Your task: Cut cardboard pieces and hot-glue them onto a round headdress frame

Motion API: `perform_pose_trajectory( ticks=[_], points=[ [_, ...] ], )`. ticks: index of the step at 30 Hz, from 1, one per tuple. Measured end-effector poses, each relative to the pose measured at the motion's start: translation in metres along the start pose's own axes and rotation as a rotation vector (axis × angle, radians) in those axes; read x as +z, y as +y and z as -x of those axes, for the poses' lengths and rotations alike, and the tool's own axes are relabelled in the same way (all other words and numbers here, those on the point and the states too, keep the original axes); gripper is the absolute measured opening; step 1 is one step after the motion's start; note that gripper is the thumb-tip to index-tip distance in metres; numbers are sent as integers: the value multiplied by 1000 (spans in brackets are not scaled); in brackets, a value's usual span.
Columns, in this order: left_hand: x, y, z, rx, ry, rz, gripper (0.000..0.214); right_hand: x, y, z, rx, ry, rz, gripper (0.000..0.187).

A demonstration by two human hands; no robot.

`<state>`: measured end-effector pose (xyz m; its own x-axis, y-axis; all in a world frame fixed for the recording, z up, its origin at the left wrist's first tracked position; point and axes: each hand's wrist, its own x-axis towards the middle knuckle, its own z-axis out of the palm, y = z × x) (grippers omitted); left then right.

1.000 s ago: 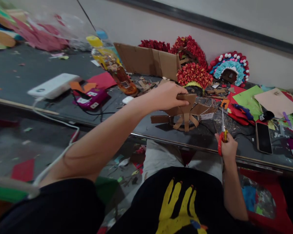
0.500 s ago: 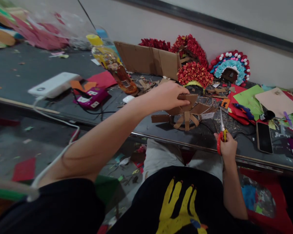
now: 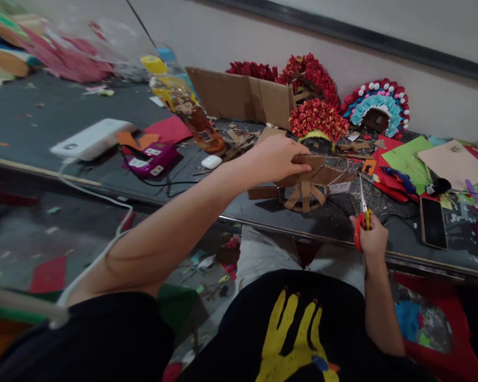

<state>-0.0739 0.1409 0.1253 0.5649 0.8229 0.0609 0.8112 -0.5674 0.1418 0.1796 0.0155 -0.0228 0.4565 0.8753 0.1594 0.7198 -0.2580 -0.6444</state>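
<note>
White, the cabled box (image 3: 92,139) lay leftmost, then a bottle (image 3: 191,111); with our left hand (image 3: 279,158) we pinched the upper flap of the cardboard frame (image 3: 305,195), near the table's (image 3: 258,209) front edge; farther right, scissors (image 3: 363,206) sat gripped in our right hand (image 3: 374,239), near a phone (image 3: 433,223).

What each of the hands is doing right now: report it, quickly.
Left hand: closed, pinching the upper part of the cardboard frame.
Right hand: closed around the handles of the scissors.
</note>
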Motion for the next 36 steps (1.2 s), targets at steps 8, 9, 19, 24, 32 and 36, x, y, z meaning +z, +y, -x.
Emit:
perform_pose_trajectory(
  ticks=[8,9,19,24,32,36],
  points=[
    [0,3,3,-53,-12,14,32,0,-3,1,4,-4,9,50],
    [-1,3,3,-57,-16,21,32,-1,-4,2,6,-7,22,50],
    [6,-4,1,-76,21,67,37,-17,-4,-22,46,-77,495,61],
    [5,-4,4,-53,26,103,39,-26,10,-38,33,-127,553,57],
    [2,-4,5,1,-5,100,39,-23,25,-48,-151,-181,429,41],
    [2,-4,7,-22,-7,108,40,-23,26,-46,-154,-113,408,45]
  ],
)
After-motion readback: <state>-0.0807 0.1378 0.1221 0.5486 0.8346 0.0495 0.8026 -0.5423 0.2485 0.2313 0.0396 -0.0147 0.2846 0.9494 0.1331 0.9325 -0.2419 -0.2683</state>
